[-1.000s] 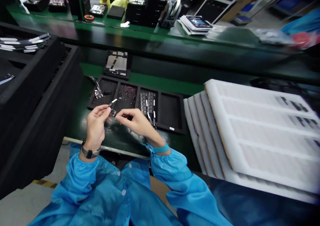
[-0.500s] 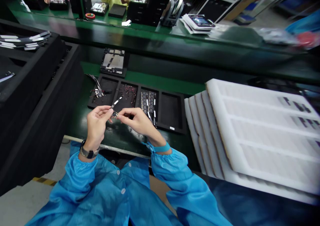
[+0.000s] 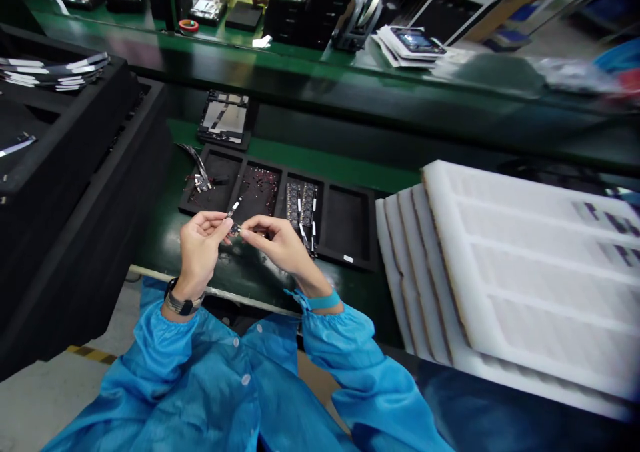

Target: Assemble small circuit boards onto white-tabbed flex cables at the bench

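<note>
My left hand (image 3: 198,249) and my right hand (image 3: 276,241) meet above the green bench, both pinching a small dark electronic part with a short flat cable (image 3: 235,223). The cable's pale tip sticks up and away from my fingers. Just beyond my hands lies a black tray (image 3: 340,255) with four compartments: wired parts at the left, tiny red-wired parts beside them, rows of small chips in the third, the fourth bare. My sleeves are blue and a watch sits on my left wrist.
White foam trays (image 3: 500,265) are stacked at the right. Tall black trays (image 3: 65,192) stand at the left, with flat strips (image 3: 55,72) on top. A tablet frame (image 3: 225,119) lies beyond the tray. Other people's hands work across the far green bench (image 3: 300,72).
My hands have closed together on the small part, and the cable tip has swung from pointing right to standing more upright. The view has shifted slightly.
</note>
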### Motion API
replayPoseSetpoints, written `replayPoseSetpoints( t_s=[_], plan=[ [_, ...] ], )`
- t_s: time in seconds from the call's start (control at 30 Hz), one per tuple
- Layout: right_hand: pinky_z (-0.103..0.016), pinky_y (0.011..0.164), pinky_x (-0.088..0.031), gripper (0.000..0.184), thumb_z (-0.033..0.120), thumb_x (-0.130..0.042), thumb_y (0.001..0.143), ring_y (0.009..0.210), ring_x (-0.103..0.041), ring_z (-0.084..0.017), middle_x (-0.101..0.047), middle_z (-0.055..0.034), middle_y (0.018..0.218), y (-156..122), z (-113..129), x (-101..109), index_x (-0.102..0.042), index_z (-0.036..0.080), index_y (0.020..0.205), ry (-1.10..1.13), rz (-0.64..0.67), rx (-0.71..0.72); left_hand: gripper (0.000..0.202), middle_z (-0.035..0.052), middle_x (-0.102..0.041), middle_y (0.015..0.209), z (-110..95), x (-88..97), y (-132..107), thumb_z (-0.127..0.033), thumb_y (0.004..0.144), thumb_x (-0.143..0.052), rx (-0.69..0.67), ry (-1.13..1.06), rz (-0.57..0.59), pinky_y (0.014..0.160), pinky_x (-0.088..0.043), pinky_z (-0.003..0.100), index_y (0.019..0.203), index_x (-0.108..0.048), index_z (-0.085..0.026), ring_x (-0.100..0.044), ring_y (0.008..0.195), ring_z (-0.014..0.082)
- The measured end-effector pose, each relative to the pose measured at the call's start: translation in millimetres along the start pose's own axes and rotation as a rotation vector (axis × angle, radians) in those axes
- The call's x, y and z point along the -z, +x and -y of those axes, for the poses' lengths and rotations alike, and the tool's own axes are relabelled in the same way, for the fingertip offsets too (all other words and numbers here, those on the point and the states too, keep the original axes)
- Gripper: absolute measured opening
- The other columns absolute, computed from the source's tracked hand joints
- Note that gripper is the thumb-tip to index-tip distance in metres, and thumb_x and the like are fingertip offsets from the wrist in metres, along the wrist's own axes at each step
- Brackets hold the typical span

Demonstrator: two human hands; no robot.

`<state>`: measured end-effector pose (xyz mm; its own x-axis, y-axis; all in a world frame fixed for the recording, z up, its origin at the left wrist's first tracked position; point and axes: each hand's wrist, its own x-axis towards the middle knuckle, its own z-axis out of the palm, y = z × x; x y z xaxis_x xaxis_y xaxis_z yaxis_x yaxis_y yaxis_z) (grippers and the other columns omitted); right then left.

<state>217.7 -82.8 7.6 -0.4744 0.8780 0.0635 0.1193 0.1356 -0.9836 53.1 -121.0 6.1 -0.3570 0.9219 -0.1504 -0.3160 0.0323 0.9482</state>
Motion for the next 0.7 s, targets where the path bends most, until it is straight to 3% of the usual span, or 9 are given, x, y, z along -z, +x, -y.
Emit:
replayPoseSetpoints(
  t_s=[0.4,0.7],
  plan=[
    [-0.030,0.068,-0.048,0.028,0.047,-0.081,0.087,0.073,-0.066,-0.018,-0.079,-0.0044,0.082,-2.0,-7.3,6.0,-0.078,0.019,0.086,0.077,-0.003,-0.034,0.033,0.0028,-0.074,0.070,2.4,-5.8,-2.1,-0.032,0.066,-0.092,0.045,-0.030,0.045,0.060,-0.057,0.027,0.085,-0.071,-0.015,-0.069,0.058,0.0140],
    [-0.030,0.068,-0.048,0.030,0.048,-0.080,0.088,0.071,-0.064,-0.017,-0.080,-0.0056,0.085,-1.0,-3.4,25.3,-0.080,0.017,0.088,0.047,0.035,-0.018,0.033,0.0029,-0.074,0.069,-7.1,-16.1,5.4,-0.034,0.066,-0.093,0.017,0.037,0.150,0.061,-0.057,0.028,0.084,-0.072,-0.015,-0.069,0.059,0.0154]
  ],
)
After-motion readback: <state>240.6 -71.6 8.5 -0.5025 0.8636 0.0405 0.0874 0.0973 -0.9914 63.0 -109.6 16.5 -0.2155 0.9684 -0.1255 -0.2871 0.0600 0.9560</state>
